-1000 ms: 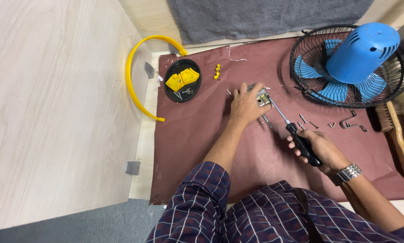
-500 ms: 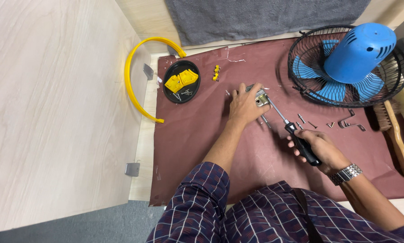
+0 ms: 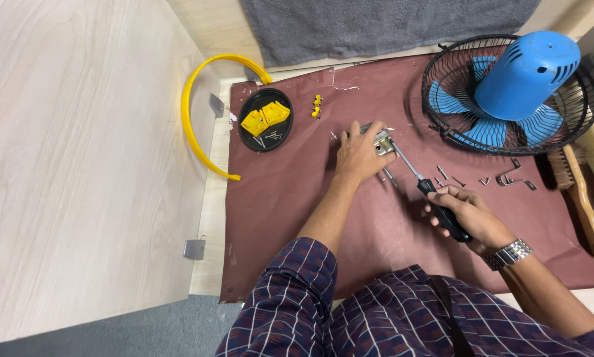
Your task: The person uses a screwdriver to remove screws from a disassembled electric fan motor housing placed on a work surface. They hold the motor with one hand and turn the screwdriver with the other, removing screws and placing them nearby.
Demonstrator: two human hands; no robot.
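Screwdriver (image 3: 429, 192) with black handle sits mid-mat, right hand (image 3: 467, 215) wrapped tight around the handle, shaft angled far-left with its tip at a small metal bracket (image 3: 382, 143). Left hand (image 3: 359, 153) lies palm-down over that bracket, fingers curled on it, pinning it to the maroon mat (image 3: 297, 198) on the worktop. Biggest items first: blue fan (image 3: 528, 73) in black wire guard far right, grey cloth (image 3: 376, 23) far edge, yellow ring piece (image 3: 198, 99) far left, wooden brush (image 3: 578, 192) right edge, black dish (image 3: 265, 119) with 2 yellow parts, loose screws (image 3: 445, 175) just right of the shaft.
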